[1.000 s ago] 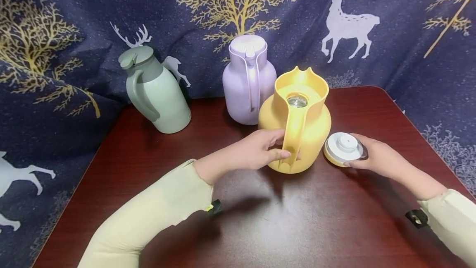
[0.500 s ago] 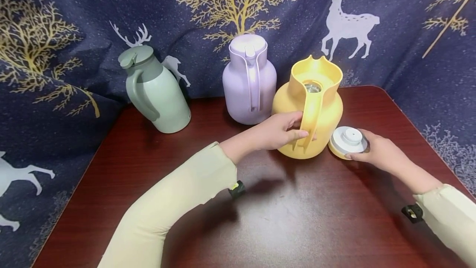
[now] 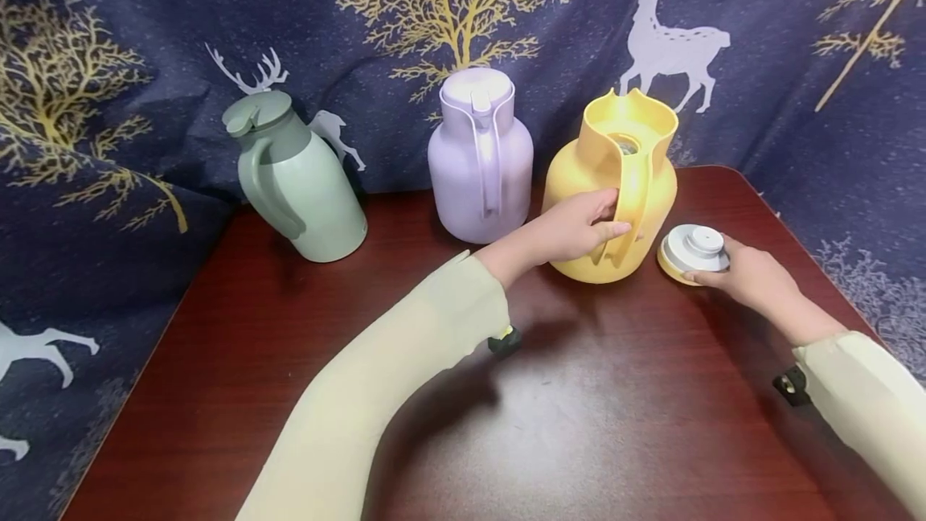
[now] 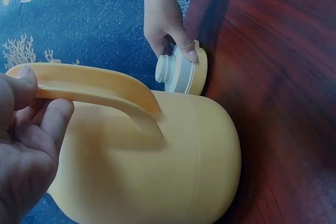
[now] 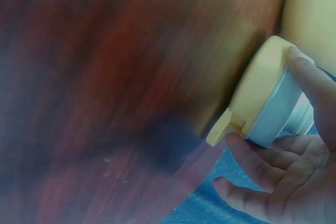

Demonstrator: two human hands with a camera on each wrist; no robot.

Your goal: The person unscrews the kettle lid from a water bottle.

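The yellow jug (image 3: 604,175) stands lidless at the table's right back, its mouth uncovered. My left hand (image 3: 579,225) grips its handle (image 3: 633,199) between thumb and fingers, also seen in the left wrist view, where the hand (image 4: 26,140) pinches the handle (image 4: 100,90). Just right of the jug, the white and yellow lid (image 3: 694,252) lies with its white plug upward. My right hand (image 3: 760,276) holds the lid's right side; in the right wrist view the thumb and fingertips touch the rim of the lid (image 5: 265,90).
Left of the yellow jug stands a lilac jug (image 3: 481,163), upright. A green jug (image 3: 307,183) is farther left on the dark red table (image 3: 289,328). Behind them hangs a blue cloth (image 3: 304,6) printed with deer and trees.
The yellow jug has moved back and to the right with my left hand on its handle. The lid and my right hand have shifted the same way, by less.
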